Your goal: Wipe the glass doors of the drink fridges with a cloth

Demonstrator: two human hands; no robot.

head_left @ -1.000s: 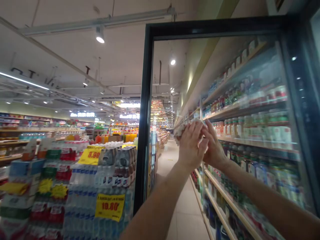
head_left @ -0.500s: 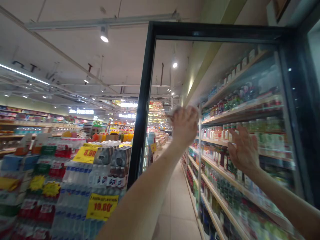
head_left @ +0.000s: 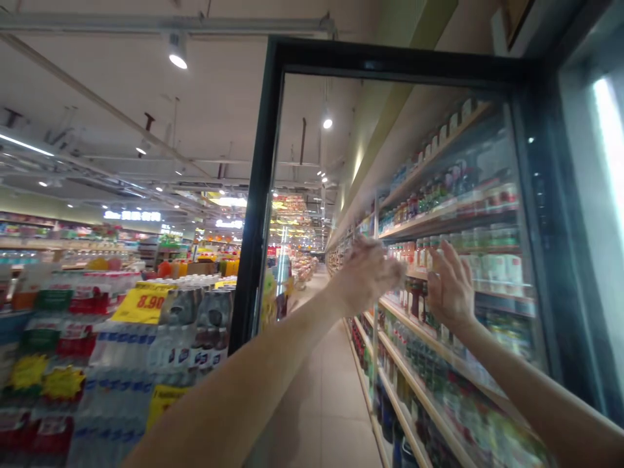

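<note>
Yellow card [head_left: 140,301] reads 8.90; by the black-framed door [head_left: 253,208], the left hand [head_left: 368,276] blurs, its grip I can't tell; the right hand [head_left: 452,286] has fingers spread.

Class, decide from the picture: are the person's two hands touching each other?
No, a visible gap separates the left hand from the right hand.

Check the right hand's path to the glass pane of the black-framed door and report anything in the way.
Nothing visible stands between the right hand and the glass pane. The blurred left hand is off to the side, not in front; the shelved goods show through the pane, beyond it.
</note>
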